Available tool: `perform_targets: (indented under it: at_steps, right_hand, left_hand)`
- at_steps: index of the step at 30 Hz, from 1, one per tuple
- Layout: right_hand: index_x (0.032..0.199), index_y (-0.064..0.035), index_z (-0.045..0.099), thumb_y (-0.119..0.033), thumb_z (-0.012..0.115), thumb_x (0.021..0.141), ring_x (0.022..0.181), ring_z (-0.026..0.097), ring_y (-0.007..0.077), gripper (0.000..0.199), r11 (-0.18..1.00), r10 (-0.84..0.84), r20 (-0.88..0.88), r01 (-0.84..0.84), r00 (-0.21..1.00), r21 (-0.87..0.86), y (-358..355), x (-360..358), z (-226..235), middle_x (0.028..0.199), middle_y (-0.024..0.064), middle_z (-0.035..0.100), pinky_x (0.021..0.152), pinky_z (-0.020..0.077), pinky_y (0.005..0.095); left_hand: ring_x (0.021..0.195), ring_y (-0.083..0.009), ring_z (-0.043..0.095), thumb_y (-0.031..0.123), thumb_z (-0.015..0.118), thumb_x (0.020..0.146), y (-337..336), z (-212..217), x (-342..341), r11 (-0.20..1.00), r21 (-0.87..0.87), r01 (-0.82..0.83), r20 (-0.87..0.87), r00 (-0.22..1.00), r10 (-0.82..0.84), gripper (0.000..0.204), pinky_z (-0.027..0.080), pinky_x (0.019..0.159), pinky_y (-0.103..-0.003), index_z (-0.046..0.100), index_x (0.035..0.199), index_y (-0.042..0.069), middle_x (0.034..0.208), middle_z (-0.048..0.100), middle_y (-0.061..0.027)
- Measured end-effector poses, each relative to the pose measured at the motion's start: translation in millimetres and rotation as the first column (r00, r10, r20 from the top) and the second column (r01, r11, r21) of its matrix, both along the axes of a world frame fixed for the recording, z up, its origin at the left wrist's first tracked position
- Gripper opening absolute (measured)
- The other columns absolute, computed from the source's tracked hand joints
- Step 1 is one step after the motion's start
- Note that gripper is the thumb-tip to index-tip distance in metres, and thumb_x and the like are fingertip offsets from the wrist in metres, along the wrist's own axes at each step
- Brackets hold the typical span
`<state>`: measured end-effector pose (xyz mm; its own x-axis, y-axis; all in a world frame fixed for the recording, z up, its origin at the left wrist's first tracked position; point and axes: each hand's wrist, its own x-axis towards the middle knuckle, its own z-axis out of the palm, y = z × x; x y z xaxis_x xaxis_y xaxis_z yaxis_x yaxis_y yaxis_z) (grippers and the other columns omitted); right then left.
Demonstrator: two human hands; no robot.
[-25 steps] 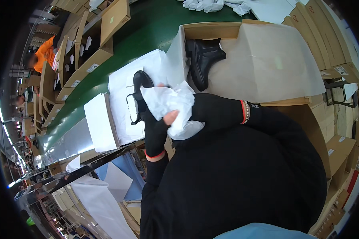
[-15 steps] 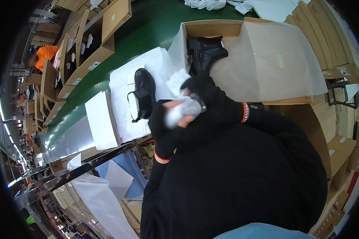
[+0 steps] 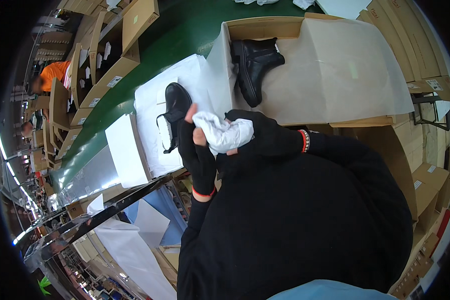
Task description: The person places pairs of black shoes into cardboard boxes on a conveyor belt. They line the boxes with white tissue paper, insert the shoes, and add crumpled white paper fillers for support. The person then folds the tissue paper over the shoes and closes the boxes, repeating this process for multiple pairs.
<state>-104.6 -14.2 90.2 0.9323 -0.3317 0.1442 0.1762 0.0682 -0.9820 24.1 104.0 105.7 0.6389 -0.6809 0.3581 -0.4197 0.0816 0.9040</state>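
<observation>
Crumpled white paper (image 3: 220, 132) is bunched between my two hands, in front of my chest. My right hand (image 3: 257, 132), in a black fingerless glove, is closed around the wad from the right. My left hand (image 3: 196, 147), gloved the same way, is at the wad's left edge with its fingers stretched up and apart. Just beyond it a black boot (image 3: 177, 102) lies on white sheets (image 3: 147, 95), partly hidden by that hand. A second black ankle boot (image 3: 257, 70) lies on its side in the open cardboard box (image 3: 265, 31), which is lined with thin paper.
Thin lining paper (image 3: 335, 75) drapes over the box. A white box lid or carton (image 3: 127, 150) stands left of the sheets. Open cartons (image 3: 110, 70) line the green surface (image 3: 185, 30). More cartons (image 3: 400, 45) are stacked at far right. A person in orange (image 3: 52, 75) is far left.
The white paper has come into clearer view as a looser wad. My left hand has unfolded its fingers upward, and my right hand has drawn back, uncovering the boot in the box.
</observation>
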Motion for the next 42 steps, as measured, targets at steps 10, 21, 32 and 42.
perform_targets:
  at_steps: [10,21,32,42]
  right_hand:
    - [0.143,-0.0096,0.034,-0.009,0.068,0.081,0.118,0.052,0.0254,0.071,0.824,0.227,-0.078,-0.234,0.971,-0.516,-65,-3,-19,0.134,0.0137,0.047,0.095,0.0429,0.036]
    - [0.146,-0.0277,0.035,-0.011,0.08,0.057,0.132,0.036,0.0361,0.102,-0.136,-0.348,0.137,0.095,0.927,-0.986,-188,44,-149,0.142,0.0116,0.04,0.107,0.0271,0.0586]
    - [0.147,-0.0253,0.033,-0.003,0.074,0.06,0.137,0.031,0.0347,0.098,-0.128,-0.37,0.082,0.036,0.925,-0.991,-196,57,-147,0.145,0.0114,0.037,0.107,0.0317,0.0496]
    - [0.141,-0.0144,0.043,-0.005,0.068,0.08,0.132,0.04,0.0272,0.067,0.462,-0.325,-0.044,0.118,0.945,-0.879,-176,-2,-72,0.143,0.0083,0.044,0.108,0.0362,0.0369]
  left_hand:
    - [0.11,-0.0224,0.056,0.013,0.076,0.073,-14,-14,13,0.975,0.143,0.173,0.013,0.984,-0.176,0.077,0.045,0.094,-0.032,0.037,0.138,0.001,0.123,0.053,-0.0118]
    - [0.077,-0.0287,0.062,0.023,0.074,0.065,-92,-67,-8,0.739,0.664,0.112,0.556,0.587,-0.589,0.031,0.048,0.063,-0.04,0.063,0.091,0.01,0.093,0.06,-0.0128]
    - [0.083,-0.0294,0.064,0.01,0.065,0.073,-110,-101,-3,0.693,0.704,0.154,0.563,0.475,-0.677,0.025,0.05,0.068,-0.042,0.066,0.098,0.012,0.088,0.062,-0.0122]
    - [0.117,-0.0383,0.046,0.025,0.065,0.082,-31,-161,88,0.762,0.524,-0.382,0.798,0.534,-0.281,0.053,0.032,0.1,-0.052,0.049,0.124,-0.004,0.12,0.051,-0.024]
